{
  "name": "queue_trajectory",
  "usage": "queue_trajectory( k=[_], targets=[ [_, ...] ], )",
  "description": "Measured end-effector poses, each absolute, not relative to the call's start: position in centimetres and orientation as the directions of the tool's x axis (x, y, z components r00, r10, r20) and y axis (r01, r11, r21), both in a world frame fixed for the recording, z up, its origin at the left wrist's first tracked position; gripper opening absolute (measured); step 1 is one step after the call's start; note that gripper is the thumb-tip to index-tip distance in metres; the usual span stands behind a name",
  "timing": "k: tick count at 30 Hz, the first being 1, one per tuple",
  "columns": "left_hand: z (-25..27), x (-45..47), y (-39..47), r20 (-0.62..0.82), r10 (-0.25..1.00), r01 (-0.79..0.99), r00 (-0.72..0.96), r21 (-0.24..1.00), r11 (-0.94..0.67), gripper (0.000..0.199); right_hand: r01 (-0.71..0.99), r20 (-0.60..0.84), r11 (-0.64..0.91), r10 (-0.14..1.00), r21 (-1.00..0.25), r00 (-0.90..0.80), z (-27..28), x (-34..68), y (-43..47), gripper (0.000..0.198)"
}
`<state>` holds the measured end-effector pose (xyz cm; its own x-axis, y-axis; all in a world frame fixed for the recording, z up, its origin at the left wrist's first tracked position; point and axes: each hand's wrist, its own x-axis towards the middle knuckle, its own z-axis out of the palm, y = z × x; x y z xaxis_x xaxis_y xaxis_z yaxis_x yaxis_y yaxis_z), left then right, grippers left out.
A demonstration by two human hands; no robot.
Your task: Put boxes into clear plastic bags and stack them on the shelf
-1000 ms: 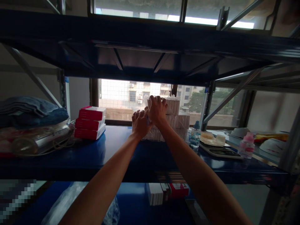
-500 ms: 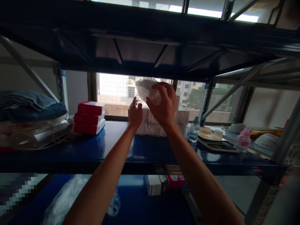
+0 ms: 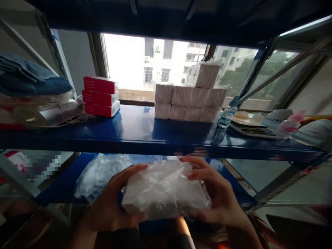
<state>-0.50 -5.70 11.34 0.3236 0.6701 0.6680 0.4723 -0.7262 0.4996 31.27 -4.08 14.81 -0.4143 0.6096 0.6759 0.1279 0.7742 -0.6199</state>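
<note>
Head view: a plastic-wrapped white pack (image 3: 166,190) sits low in the frame, in front of and below the blue shelf (image 3: 155,138), held between both hands of the person wearing the camera. The left hand (image 3: 111,207) closes on the pack's left end, thumb across the top edge and fingers underneath; the right hand (image 3: 215,197) clamps the right end, fingers spread over the crinkled film. Each grip is closed on the pack, which lies roughly level.

Behind it on the shelf stands the stack of similar white packs (image 3: 192,98), two rows with one more perched on top at the right. To the left are three red boxes (image 3: 101,97), then folded blue cloth (image 3: 31,77) over other bagged goods. To the right stand a small clear bottle (image 3: 227,116) and a flat scale (image 3: 252,126). A loose clear bag (image 3: 101,173) rests on the lower shelf just left of the hands.

The film looks slack and slippery, so the pack could slide out of its wrapper or from the fingers if either hold loosens. The top pack on the stack seems to sit off-centre and might topple if the shelf is jolted.

Half a second ago the right hand alone held the pack high, up at the stack near the window; it is now down below shelf level with both hands on it, and the camera has tilted downward.
</note>
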Motion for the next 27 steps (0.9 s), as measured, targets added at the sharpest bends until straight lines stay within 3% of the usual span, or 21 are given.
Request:
queue_trajectory(
  k=[4, 7, 11, 16, 19, 21, 25, 27],
  targets=[
    [5.4, -0.2, -2.5, 0.464, 0.82, 0.33, 0.335, 0.758, -0.563, 0.075, 0.249, 0.492, 0.663, 0.712, -0.706, -0.501, 8.0, 32.0, -1.5, 0.058],
    [2.2, 0.9, 0.9, 0.352, 0.855, 0.297, 0.38, 0.829, -0.473, 0.072, 0.236, 0.444, 0.6, 0.755, -0.764, -0.482, 3.4, 32.0, 1.9, 0.063],
    [-2.1, 2.0, 4.4, 0.324, 0.863, 0.404, 0.388, 0.782, -0.475, 0.079, 0.304, 0.387, 0.55, 0.801, -0.778, -0.457, -2.1, 31.8, 5.4, 0.07],
    [-5.0, 2.2, 5.1, 0.256, 0.879, 0.569, 0.403, 0.682, -0.46, 0.082, 0.418, 0.349, 0.531, 0.829, -0.737, -0.437, -5.8, 31.5, 6.0, 0.058],
    [-3.9, 2.6, 4.6, 0.305, 0.871, 0.619, 0.386, 0.614, -0.489, 0.073, 0.464, 0.342, 0.53, 0.835, -0.71, -0.43, -5.3, 30.9, 5.2, 0.064],
    [-3.0, 3.2, 4.5, 0.345, 0.838, 0.613, 0.422, 0.573, -0.544, 0.056, 0.478, 0.345, 0.54, 0.83, -0.693, -0.438, -4.3, 30.3, 4.8, 0.062],
    [-2.2, 4.5, 4.5, 0.38, 0.779, 0.547, 0.498, 0.559, -0.623, 0.023, 0.488, 0.436, 0.588, 0.808, -0.645, -0.397, -3.4, 28.8, 4.6, 0.021],
    [-2.1, 4.6, 4.6, 0.361, 0.774, 0.535, 0.521, 0.568, -0.625, 0.019, 0.502, 0.464, 0.612, 0.791, -0.612, -0.4, -3.6, 28.6, 4.5, 0.009]
  ],
)
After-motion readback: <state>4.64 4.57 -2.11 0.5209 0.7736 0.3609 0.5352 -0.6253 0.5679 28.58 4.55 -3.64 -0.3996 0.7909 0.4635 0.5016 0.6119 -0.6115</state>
